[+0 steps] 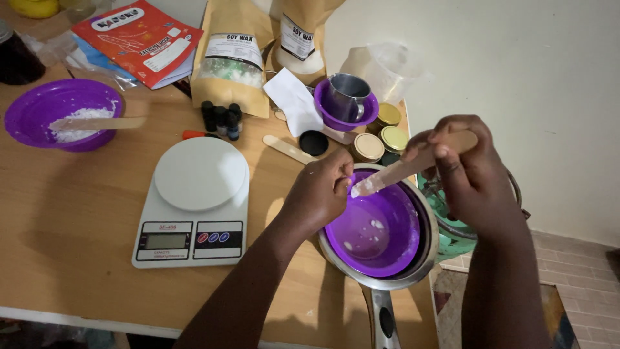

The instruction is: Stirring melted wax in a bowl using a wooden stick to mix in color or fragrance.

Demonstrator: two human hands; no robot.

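A purple bowl (381,236) with melted white liquid and a few white lumps sits inside a metal saucepan (413,274) at the table's right edge. My left hand (320,190) grips the near-left rim of the bowl. My right hand (468,165) holds a flat wooden stick (400,171) by its upper end; the stick's wet lower tip hangs over the bowl, close to my left fingers.
A white kitchen scale (197,203) stands left of the pan. A second purple bowl (39,113) with white flakes and a stick is far left. Behind are wax bags (236,55), small dark bottles (221,119), gold-lidded tins (368,147), a metal cup (347,97), a spare stick (289,148) and a green burner (452,232).
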